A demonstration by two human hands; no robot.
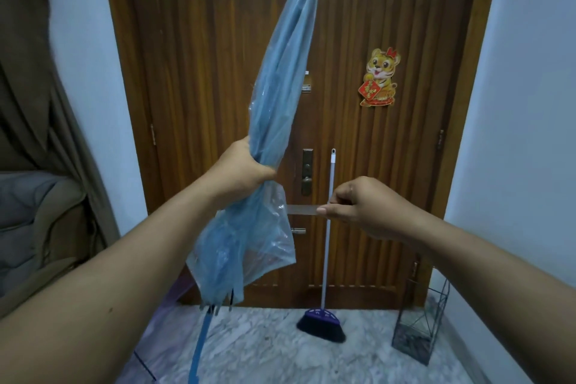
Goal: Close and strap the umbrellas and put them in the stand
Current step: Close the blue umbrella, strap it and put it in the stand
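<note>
Left hand: the left hand (241, 167) is wrapped tight round the middle of the folded blue umbrella (274, 97), fingers curled fully about the gathered canopy.
Right hand: the right hand (363, 204) pinches the end of the clear strap (302, 209) between thumb and forefinger, its other fingers curled in.
Umbrella: held up in front of the person, tilted, tip high and to the right, blue handle (198, 349) low and to the left; its translucent canopy hangs loose below the left hand.
Strap: stretched level from the canopy to the right hand.
Stand: the wire umbrella stand (419, 326) is on the marble floor (265, 352) at the right wall, well apart from the umbrella.
Broom: a broom (324, 259) leans on the wooden door (218, 40).
Door: a tiger sticker (380, 76) is on it.
</note>
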